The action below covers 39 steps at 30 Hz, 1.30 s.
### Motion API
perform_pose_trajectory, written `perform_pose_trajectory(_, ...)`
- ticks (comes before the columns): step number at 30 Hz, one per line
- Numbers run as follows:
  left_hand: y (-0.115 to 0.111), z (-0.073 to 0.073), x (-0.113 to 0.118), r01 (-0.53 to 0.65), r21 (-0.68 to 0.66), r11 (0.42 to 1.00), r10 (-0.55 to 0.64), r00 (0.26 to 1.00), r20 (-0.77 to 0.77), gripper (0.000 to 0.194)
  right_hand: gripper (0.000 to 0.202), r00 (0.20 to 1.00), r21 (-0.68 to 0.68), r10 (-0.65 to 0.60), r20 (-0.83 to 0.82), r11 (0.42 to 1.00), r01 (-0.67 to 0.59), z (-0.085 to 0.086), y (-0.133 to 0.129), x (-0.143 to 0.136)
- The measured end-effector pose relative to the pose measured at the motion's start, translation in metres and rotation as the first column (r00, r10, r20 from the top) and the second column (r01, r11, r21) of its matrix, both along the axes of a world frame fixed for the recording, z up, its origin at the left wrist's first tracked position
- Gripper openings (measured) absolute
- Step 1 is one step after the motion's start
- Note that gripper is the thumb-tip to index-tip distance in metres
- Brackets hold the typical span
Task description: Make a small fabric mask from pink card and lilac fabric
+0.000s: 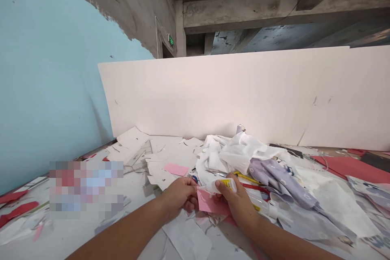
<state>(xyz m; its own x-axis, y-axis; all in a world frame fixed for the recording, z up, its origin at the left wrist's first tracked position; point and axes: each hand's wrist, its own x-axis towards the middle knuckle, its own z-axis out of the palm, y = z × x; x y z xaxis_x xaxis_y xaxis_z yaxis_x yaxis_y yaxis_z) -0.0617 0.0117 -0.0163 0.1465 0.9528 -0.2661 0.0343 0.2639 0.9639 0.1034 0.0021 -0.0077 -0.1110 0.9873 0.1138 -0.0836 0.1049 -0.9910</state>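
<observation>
My left hand pinches the left edge of a small pink paper piece low in the middle of the view. A white glue bottle with a yellow label is in my right hand. The bottle lies tilted, its tip pointing left over the top edge of the pink paper. Some of my right fingers are hidden behind the bottle and paper. Beyond my left hand lies another pink paper piece. Right of the bottle are a red-handled tool, a yellow strip-like tool and a second clear bottle.
White cloth and lilac patterned fabric are heaped at the right. White card scraps spread behind my hands. Red sheets lie far right. A tall white board stands at the back, beside a blue wall.
</observation>
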Motion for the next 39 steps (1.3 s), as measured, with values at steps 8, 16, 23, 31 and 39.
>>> perform_pose_trajectory(8,0.0001,0.0003,-0.0004,0.006,0.004,1.0,-0.006,1.0,0.002,0.008,0.033,1.0,-0.016,0.01,0.017,1.0,-0.01,0.0014,-0.0004,0.0003)
perform_pose_trajectory(16,0.0002,0.0002,-0.0016,0.006,0.011,1.0,-0.006,1.0,0.004,0.008,0.031,0.999,-0.017,0.045,-0.014,0.999,-0.045,0.0017,-0.0011,0.001)
perform_pose_trajectory(23,-0.0001,0.0,-0.0014,0.011,0.016,1.0,-0.011,1.0,0.009,0.011,0.031,0.999,-0.025,0.041,-0.02,0.999,-0.041,0.0013,-0.0007,0.0012)
perform_pose_trajectory(31,0.0013,-0.0033,-0.0028,0.024,0.017,1.0,-0.024,1.0,0.01,0.01,0.029,0.998,-0.012,0.061,-0.022,0.998,-0.061,-0.0002,0.0011,0.0019)
perform_pose_trajectory(39,0.0028,-0.0044,-0.0052,0.044,0.022,0.999,-0.044,0.999,0.009,0.01,0.029,0.996,-0.001,0.077,-0.044,0.997,-0.077,-0.0055,0.0035,0.0018)
